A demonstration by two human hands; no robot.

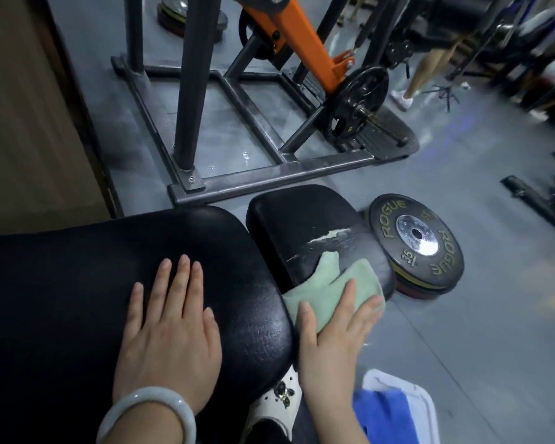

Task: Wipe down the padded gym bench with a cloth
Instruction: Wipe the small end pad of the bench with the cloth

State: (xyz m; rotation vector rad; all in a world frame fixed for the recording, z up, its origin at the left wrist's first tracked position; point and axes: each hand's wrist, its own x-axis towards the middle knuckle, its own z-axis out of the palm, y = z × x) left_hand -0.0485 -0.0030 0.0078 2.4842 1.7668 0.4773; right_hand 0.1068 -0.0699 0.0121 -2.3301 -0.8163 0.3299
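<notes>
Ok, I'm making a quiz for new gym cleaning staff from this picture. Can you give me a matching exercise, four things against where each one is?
Things:
1. left hand
2. green cloth
3. Rogue weight plate
4. torn patch

Places:
A. on the floor beside the small pad
B. flat on the large bench pad
C. under the right hand, at the gap between the two pads
D. on top of the small pad

Pairs: 1-B, 2-C, 3-A, 4-D
</notes>
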